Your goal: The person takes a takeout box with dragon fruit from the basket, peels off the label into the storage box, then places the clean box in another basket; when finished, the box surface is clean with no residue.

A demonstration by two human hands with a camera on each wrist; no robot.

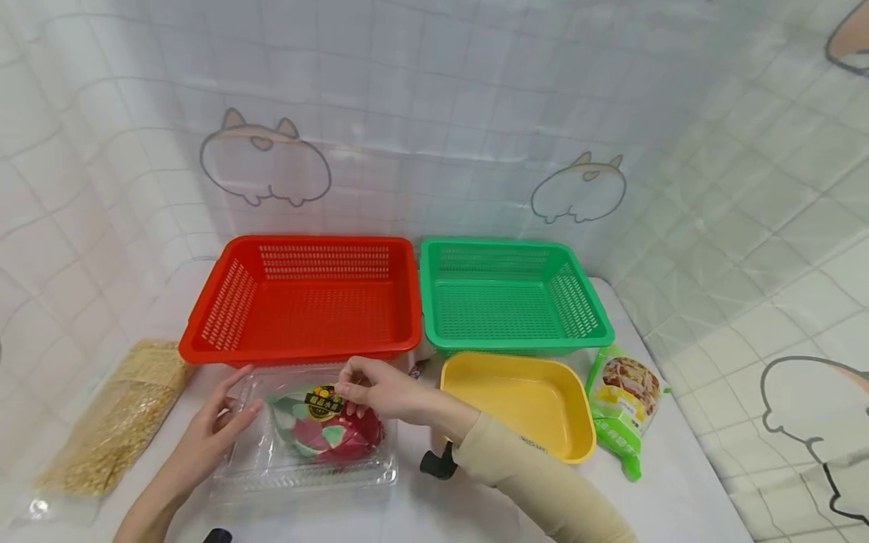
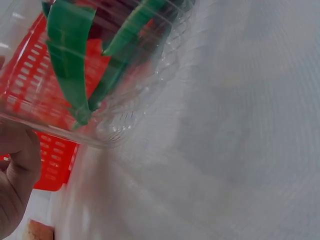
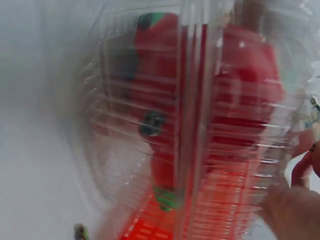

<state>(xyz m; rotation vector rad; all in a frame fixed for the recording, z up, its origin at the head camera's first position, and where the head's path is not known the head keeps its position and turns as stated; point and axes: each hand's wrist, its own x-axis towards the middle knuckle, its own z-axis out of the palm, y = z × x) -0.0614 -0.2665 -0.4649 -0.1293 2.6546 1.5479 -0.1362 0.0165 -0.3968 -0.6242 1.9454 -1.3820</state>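
A clear plastic clamshell box (image 1: pixel 271 460) lies in front of the red basket, with red and green fruit-like contents (image 1: pixel 349 437) showing through. My left hand (image 1: pixel 204 437) holds the box's left edge, its thumb over the lid. In the left wrist view, curled fingers (image 2: pixel 20 160) sit at the box's rim beside green leaf-like pieces (image 2: pixel 70 45). My right hand (image 1: pixel 383 388) has curled fingers and pinches the right side of a black and gold label (image 1: pixel 323 403) on the lid. Its fingertips are partly hidden. Blurred red contents (image 3: pixel 240 90) fill the right wrist view.
Behind the box stands a red basket (image 1: pixel 299 354), with a green basket (image 1: pixel 502 341) on its right. A yellow tub (image 1: pixel 519 400) sits beneath my right forearm. A green food packet (image 1: pixel 624 407) lies far right, a bag of pale yellow grains (image 1: pixel 115 422) far left.
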